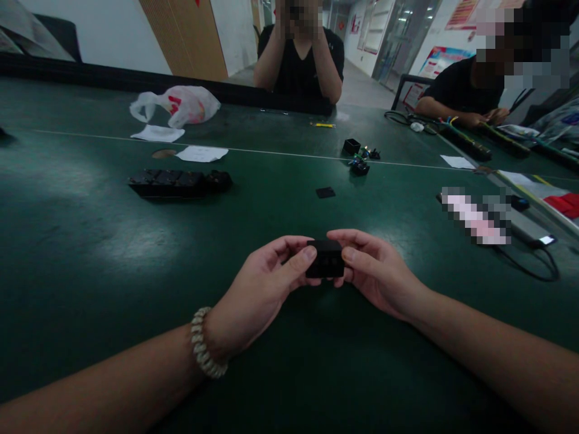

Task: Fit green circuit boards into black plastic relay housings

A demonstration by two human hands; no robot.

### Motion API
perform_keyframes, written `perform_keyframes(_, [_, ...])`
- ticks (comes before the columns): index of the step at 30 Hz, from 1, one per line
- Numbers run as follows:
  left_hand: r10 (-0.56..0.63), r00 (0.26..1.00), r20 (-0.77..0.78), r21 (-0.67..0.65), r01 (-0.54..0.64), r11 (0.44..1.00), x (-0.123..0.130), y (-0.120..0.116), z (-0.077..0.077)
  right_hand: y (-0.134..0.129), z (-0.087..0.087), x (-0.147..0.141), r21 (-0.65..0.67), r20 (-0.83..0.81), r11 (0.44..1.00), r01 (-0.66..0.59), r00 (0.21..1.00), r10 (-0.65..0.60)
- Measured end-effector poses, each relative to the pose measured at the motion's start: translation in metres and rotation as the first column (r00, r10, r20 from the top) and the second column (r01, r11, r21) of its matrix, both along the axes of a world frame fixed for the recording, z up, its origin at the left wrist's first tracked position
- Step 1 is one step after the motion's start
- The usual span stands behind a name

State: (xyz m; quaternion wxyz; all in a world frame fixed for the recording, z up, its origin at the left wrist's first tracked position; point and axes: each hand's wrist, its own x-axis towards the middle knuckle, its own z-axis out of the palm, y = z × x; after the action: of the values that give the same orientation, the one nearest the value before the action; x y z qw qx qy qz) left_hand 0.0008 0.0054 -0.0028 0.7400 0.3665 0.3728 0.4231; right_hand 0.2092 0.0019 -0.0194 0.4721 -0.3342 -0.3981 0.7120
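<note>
A small black box-shaped case (326, 260) is held up between my two hands, just over the green tabletop. My left hand (271, 274) pinches its left side, with the thumb on the front face. On the right side, my right hand (377, 268) grips it between thumb and fingers. Faint round marks show on the dark front face; its inside and back are hidden. Beyond my hands lies a thin flat black plate (325, 192). Farther off sit an open black box (351, 146) and small black parts with coloured wires (360, 166).
A long black segmented object (176, 182) lies at left, near papers (202, 154) and a plastic bag (194, 105). At right are a blurred-out phone-like object (474, 217) and a cable (534, 274). Two people sit across the green table (113, 271).
</note>
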Motion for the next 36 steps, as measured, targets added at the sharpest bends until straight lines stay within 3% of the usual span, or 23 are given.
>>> perform_keyframes(11, [-0.053, 0.999, -0.001, -0.008, 0.053, 0.999, -0.002, 0.001, -0.004, -0.004, 0.007, -0.003, -0.075, -0.077, 0.997, -0.018, 0.997, 0.012])
perform_keyframes(20, [-0.119, 0.993, 0.001, 0.047, 0.119, 0.992, -0.002, 0.001, -0.002, -0.004, 0.007, -0.003, -0.084, -0.036, 0.996, -0.002, 0.999, -0.001])
perform_keyframes(25, [-0.113, 0.994, 0.011, 0.006, 0.113, 0.994, -0.002, 0.000, -0.002, -0.005, 0.003, -0.001, 0.015, 0.037, 1.000, 0.023, 0.999, -0.023])
perform_keyframes(28, [-0.084, 0.995, 0.045, -0.020, 0.085, 0.996, -0.002, 0.000, 0.000, -0.006, -0.001, 0.001, 0.175, 0.139, 0.982, 0.068, 0.986, -0.093])
perform_keyframes(30, [-0.033, 0.998, 0.060, -0.038, 0.035, 0.999, -0.002, 0.000, 0.001, -0.007, -0.003, 0.002, 0.338, 0.241, 0.938, 0.070, 0.957, -0.158])
perform_keyframes(32, [0.012, 0.998, 0.065, -0.064, -0.008, 0.998, -0.001, 0.000, 0.002, -0.009, -0.003, 0.003, 0.517, 0.327, 0.855, 0.044, 0.913, -0.244])
perform_keyframes(36, [0.048, 0.998, 0.043, -0.081, -0.045, 0.996, 0.000, -0.001, 0.003, -0.011, 0.000, 0.003, 0.794, 0.386, 0.604, -0.066, 0.822, -0.418])
